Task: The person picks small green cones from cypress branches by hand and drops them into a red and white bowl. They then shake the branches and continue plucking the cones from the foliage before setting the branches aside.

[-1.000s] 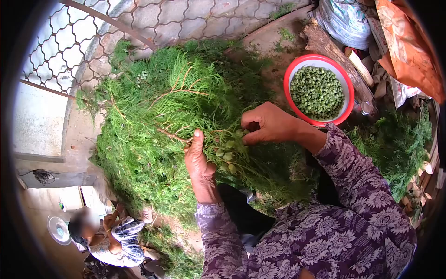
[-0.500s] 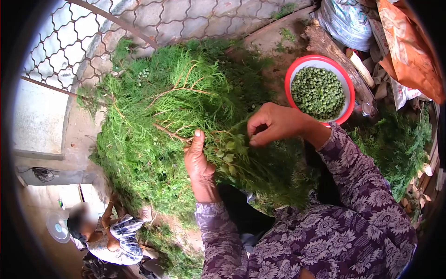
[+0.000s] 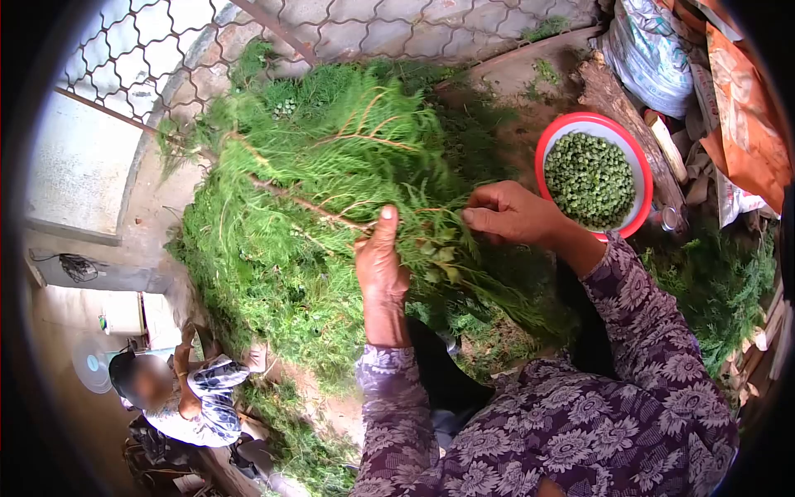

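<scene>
My left hand (image 3: pixel 383 282) is closed around the brown stem of a feathery green conifer branch (image 3: pixel 356 141), thumb on top. The branch spreads forward and left from the hand. Small pale-green cones (image 3: pixel 440 258) hang among its sprigs just right of my left hand. My right hand (image 3: pixel 512 214) is at the branch's right side, thumb and forefinger pinched together at the edge of the sprigs. What lies between those fingertips is too small to make out. Beyond my right wrist stands a red-rimmed tub (image 3: pixel 544 166) holding many small green cones (image 3: pixel 590 180).
Cut conifer greenery (image 3: pixel 265 290) covers the ground ahead and left. A wire mesh (image 3: pixel 348 33) borders the far side. A log (image 3: pixel 617 108), a white sack (image 3: pixel 650 62) and an orange sack (image 3: pixel 745 108) lie right. Another person (image 3: pixel 186 398) sits at lower left, near a fan (image 3: pixel 91 364).
The camera view has shifted, so the scene sits further right and lower. Both hands have moved slightly forward, and the left still grips the branch, which is blurred by motion in parts.
</scene>
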